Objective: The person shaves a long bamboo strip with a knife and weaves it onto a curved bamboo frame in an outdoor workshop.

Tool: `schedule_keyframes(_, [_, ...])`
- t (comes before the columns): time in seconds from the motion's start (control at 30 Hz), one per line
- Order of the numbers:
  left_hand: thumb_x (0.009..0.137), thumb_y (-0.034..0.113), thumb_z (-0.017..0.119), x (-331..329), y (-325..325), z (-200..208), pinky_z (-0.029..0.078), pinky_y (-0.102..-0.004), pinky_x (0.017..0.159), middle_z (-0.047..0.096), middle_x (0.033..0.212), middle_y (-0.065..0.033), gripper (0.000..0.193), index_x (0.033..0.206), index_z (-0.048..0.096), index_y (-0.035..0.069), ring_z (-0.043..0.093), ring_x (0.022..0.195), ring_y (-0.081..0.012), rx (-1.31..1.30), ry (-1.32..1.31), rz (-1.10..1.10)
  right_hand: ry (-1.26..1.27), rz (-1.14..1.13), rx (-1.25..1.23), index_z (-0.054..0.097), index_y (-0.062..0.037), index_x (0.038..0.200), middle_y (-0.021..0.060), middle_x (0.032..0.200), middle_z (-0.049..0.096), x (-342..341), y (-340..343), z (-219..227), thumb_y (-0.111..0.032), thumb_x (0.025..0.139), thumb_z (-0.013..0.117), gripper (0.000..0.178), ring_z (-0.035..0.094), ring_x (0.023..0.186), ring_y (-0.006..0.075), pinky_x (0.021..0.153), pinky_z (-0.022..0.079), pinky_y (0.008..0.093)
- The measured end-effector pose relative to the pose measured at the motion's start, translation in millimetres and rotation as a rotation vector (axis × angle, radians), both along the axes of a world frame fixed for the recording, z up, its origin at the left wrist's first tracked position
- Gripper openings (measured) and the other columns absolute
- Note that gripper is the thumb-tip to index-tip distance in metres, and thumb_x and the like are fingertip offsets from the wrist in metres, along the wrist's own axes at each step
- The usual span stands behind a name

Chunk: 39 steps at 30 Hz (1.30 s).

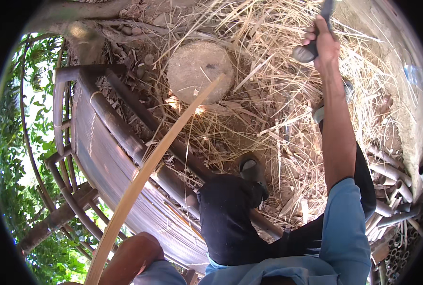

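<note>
My right hand (327,46) is raised at the top right, its fingers wrapped around the dark handle of a large knife (305,53). The handle ends in a rounded knob, and most of the blade lies past the picture's upper edge. A long pale strip of split bamboo or wood (149,164) slants up from the lower left. Its far tip overlaps the top of a round chopping block (187,61). Beside the strip's near end, my left forearm (135,256) shows bent; the left hand itself is out of the picture.
A bamboo bench (111,156) runs along my left. Straw-like shavings (268,118) cover the ground around the block and my feet (252,171). Cut bamboo poles (391,183) are piled at the lower right, and a tree trunk (85,45) stands at the far left.
</note>
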<state>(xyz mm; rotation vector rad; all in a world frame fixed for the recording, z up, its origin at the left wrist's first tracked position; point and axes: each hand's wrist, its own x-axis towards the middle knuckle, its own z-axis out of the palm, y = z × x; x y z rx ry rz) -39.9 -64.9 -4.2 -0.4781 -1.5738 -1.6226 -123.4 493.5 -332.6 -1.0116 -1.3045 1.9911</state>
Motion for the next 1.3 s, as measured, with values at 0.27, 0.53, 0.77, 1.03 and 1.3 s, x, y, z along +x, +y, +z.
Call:
schedule_keyframes(0.27, [0.104,0.039,0.045,-1,-4,-8,0.037,-0.0284,0.057,0.041,0.071,0.0006,0.034,0.089,0.049,0.009,0.041,0.063,-0.0133,0.012,0.006,0.023,-0.463,0.612,0.833,0.055,-0.0129,0.132,0.0177,0.088,0.070,120,-128,-93,-0.054,0.098,0.063,0.054,0.073,0.070,0.0271,0.059,0.060,0.0371])
schedule_keyframes(0.53, [0.103,0.038,0.046,-12,8,-22,0.037,-0.0294,0.059,0.040,0.073,0.0000,0.032,0.090,0.049,0.009,0.040,0.065,-0.0145,-0.006,0.008,0.029,-0.207,0.541,0.917,0.051,-0.0006,0.117,0.0145,0.082,0.069,46,-193,-117,-0.035,0.099,0.067,0.042,0.071,0.062,0.0222,0.046,0.059,0.0291])
schedule_keyframes(0.77, [0.103,0.037,0.046,-17,15,-29,0.037,-0.0302,0.061,0.040,0.074,-0.0005,0.031,0.091,0.049,0.009,0.040,0.066,-0.0155,-0.027,-0.016,0.031,-0.069,0.516,0.930,0.050,-0.0028,0.112,0.0157,0.079,0.067,49,-221,-126,-0.019,0.091,0.075,0.037,0.069,0.058,0.0302,0.050,0.055,0.0397])
schedule_keyframes(1.03, [0.102,0.036,0.047,-16,13,-29,0.037,-0.0312,0.063,0.040,0.075,-0.0010,0.030,0.092,0.049,0.008,0.040,0.068,-0.0166,-0.030,-0.013,0.029,0.206,0.533,0.814,0.050,0.0000,0.113,0.0164,0.081,0.067,58,-229,-81,-0.020,0.089,0.078,0.042,0.070,0.061,0.0296,0.049,0.057,0.0384])
schedule_keyframes(1.3, [0.101,0.035,0.047,-23,17,-31,0.037,-0.0322,0.065,0.039,0.076,-0.0016,0.028,0.092,0.049,0.008,0.039,0.070,-0.0177,-0.014,-0.017,-0.008,-0.299,0.805,0.743,0.050,-0.0033,0.106,0.0158,0.076,0.063,51,-231,-112,-0.024,0.094,0.070,0.031,0.066,0.056,0.0309,0.043,0.052,0.0377])
